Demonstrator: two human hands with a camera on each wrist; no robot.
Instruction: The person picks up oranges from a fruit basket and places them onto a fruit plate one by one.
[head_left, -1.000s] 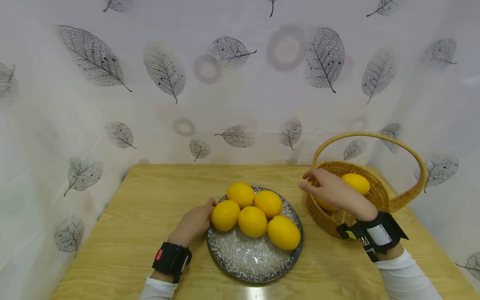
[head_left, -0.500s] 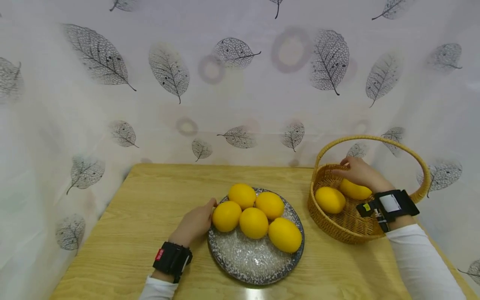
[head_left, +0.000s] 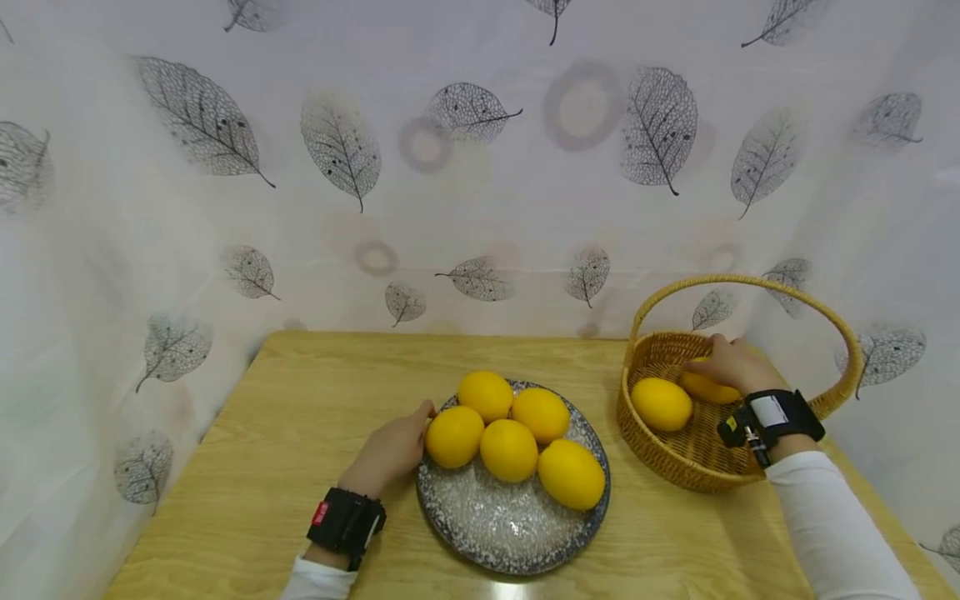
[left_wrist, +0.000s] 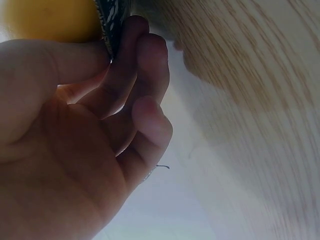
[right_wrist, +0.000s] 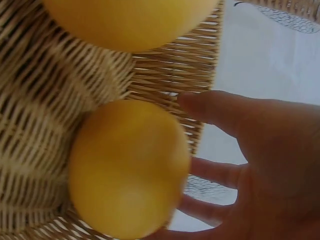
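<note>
My left hand pinches the left rim of a speckled grey plate, thumb above and fingers below, as the left wrist view shows up close. Several yellow lemons lie grouped on the plate's far half. My right hand reaches into a wicker basket on the right, over the farther of two lemons. That lemon fills the middle of the right wrist view; my fingers extend along its far side, while the thumb stands apart from it. The other lemon lies to its left.
The basket's tall handle arches over the right hand. Wooden tabletop shows around the plate. A pale leaf-printed cloth hangs behind the table and along its sides.
My right hand has moved right from the basket's left rim, then down onto the farther lemon. The left hand keeps its hold on the plate; the lemons there have not moved.
</note>
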